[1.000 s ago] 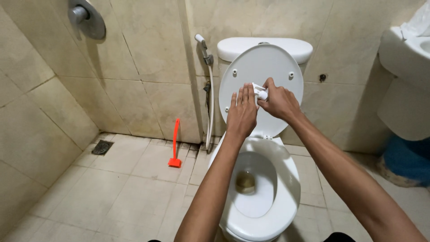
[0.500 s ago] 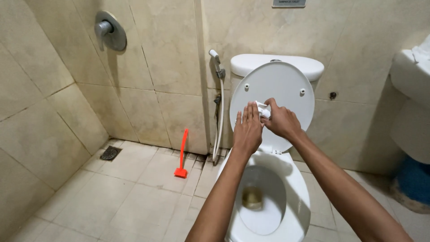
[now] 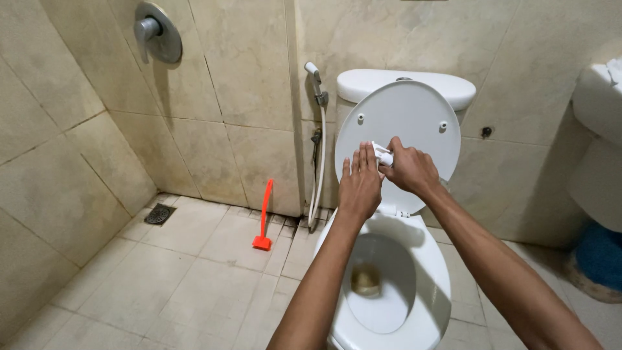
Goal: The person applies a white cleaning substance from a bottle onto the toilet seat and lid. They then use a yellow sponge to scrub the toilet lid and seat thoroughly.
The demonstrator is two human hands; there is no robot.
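While both arms reach out over the open toilet bowl [image 3: 395, 304], the hands meet in front of the raised toilet lid [image 3: 405, 123]. The right hand [image 3: 409, 170] is curled shut around a small white object [image 3: 383, 155], which pokes out toward the left from between its thumb and fingers, close against the lid's lower middle. What the object is cannot be told. The left hand [image 3: 360, 185] is open and flat, fingers straight and close together, pointing up, its fingertips just beside the white object; whether they touch it is unclear. Behind the lid sits the white tank [image 3: 453, 87]. To the left of the toilet, a spray hose [image 3: 317, 162] hangs on the tiled wall, and farther left an orange brush [image 3: 264, 217] leans against the wall with its head on the floor. A floor drain [image 3: 159, 214] lies in the far left corner, with a round metal shower valve [image 3: 155, 31] above it. A white basin [image 3: 599, 97] juts in at the right edge.
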